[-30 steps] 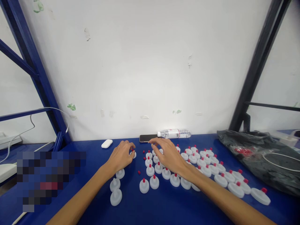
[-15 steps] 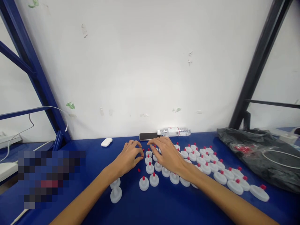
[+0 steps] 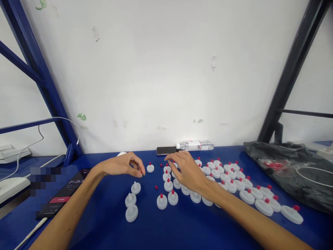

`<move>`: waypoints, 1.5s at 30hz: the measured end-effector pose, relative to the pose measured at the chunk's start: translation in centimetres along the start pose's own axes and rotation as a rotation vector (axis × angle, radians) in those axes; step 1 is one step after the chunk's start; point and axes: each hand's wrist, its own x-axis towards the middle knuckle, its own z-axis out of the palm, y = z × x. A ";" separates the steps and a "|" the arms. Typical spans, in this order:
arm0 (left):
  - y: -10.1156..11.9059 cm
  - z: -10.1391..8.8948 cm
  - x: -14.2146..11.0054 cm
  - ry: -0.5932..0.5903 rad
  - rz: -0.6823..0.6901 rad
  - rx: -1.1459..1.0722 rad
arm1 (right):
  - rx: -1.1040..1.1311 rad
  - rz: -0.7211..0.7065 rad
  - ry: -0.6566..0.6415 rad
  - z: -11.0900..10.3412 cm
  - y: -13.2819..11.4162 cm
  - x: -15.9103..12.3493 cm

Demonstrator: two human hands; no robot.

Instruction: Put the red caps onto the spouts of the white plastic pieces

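Observation:
Several white nozzle caps with red tips lie in rows on the blue table. My left hand hovers at the left, its fingertips pinched on a small red tip beside one red-tipped cap. Three white caps without tips stand below that hand. My right hand rests curled over the capped group, its fingertips pinched near a cap; what they hold is hidden. Loose red tips lie between the hands.
A phone and a lying water bottle sit at the wall. A black plastic bag with red tips fills the right. Another phone with a cable lies at the left. Blue and black rack posts flank the table.
My left hand has moved left, away from the capped group, and a red-tipped cap now stands uncovered beside it. My right hand has barely shifted. The view has turned slightly left.

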 end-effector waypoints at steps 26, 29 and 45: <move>-2.8 2.1 2.2 -0.040 0.014 -0.149 | 0.001 -0.042 -0.054 0.1 -0.1 -0.2; -3.0 2.3 2.3 -0.058 0.024 -0.170 | 0.001 -0.046 -0.061 0.1 -0.1 -0.2; -3.4 2.6 2.4 -0.055 -0.018 -0.283 | -0.015 -0.053 -0.072 0.2 -0.1 -0.2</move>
